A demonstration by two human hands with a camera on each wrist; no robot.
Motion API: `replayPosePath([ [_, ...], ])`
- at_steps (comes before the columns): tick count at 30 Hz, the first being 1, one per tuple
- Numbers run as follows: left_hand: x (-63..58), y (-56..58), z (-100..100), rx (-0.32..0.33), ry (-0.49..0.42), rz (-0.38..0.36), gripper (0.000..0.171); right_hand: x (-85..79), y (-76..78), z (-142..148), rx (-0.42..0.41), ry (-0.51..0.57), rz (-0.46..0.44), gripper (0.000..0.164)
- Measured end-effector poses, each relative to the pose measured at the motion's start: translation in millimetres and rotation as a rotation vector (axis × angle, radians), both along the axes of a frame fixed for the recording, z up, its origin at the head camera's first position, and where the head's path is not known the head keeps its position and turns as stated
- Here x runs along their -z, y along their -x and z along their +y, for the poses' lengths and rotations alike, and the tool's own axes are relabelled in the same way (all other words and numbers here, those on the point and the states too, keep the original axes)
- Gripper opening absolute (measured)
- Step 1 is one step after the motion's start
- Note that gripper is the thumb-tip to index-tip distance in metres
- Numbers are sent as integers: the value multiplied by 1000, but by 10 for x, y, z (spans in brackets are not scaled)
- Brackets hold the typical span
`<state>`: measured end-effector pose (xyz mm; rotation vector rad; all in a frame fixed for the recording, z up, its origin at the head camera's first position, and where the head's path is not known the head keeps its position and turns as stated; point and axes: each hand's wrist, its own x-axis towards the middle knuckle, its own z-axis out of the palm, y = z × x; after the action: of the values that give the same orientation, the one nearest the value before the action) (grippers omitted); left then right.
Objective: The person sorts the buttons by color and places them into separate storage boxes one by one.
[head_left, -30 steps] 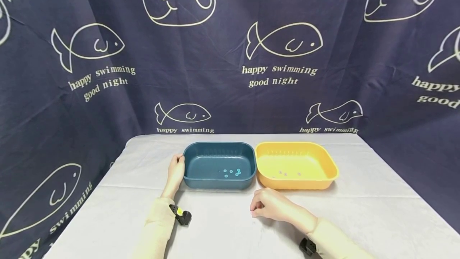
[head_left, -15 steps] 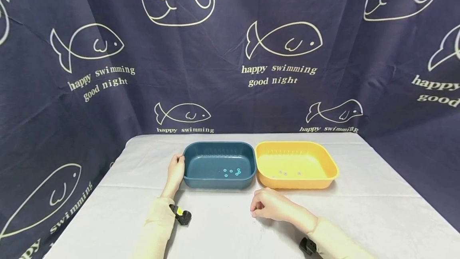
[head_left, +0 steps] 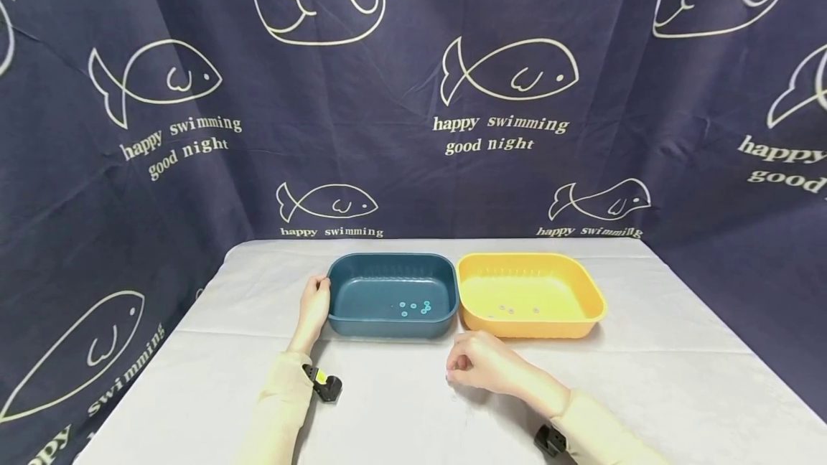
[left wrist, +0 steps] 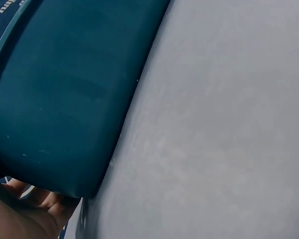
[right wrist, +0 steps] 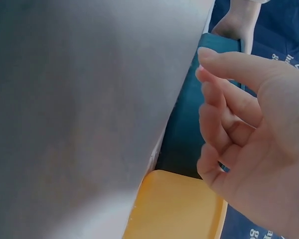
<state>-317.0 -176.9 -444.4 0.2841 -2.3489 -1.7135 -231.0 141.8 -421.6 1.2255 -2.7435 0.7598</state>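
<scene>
My left hand [head_left: 314, 305] grips the left end of a dark teal plastic bin [head_left: 394, 329], its fingers around the end wall in the left wrist view. Several small light-blue rings [head_left: 413, 306] lie on that bin's floor. In front of the yellow bin [head_left: 533, 329], just above the white tabletop, is my right hand [head_left: 484, 364]. Its thumb and index finger pinch a tiny pink piece [right wrist: 202, 67], mostly hidden by the fingertips; its other fingers are curled. Several small pinkish rings [head_left: 511, 311] lie inside the yellow bin.
Both bins stand side by side, nearly touching, on a table covered with white cloth [head_left: 388, 407]. Behind and around it hangs a navy curtain [head_left: 413, 163] with fish and whale drawings. Black wrist cameras [head_left: 327, 387] are strapped over the cream sleeves.
My right hand has risen slightly from the cloth and shifted a little left, with the tiny pink piece at its fingertips. The left hand keeps its hold on the teal bin.
</scene>
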Motion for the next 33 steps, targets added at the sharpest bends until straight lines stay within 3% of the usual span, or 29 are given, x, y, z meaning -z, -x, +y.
replayPosePath([
  [7, -4, -6, 10, 4, 14, -1, 39, 6, 27, 6, 53, 72, 131, 8],
  [13, 8, -4, 21, 9, 16, 6, 39, -19, 55, 22, 121, 112, 157, 9],
  [23, -12, 3, -15, 3, 15, -15, 39, -95, 120, 15, 115, 171, 164, 5],
  [33, 10, 10, -20, 6, 14, -11, 39, -184, 158, 46, 167, 216, 252, 7],
])
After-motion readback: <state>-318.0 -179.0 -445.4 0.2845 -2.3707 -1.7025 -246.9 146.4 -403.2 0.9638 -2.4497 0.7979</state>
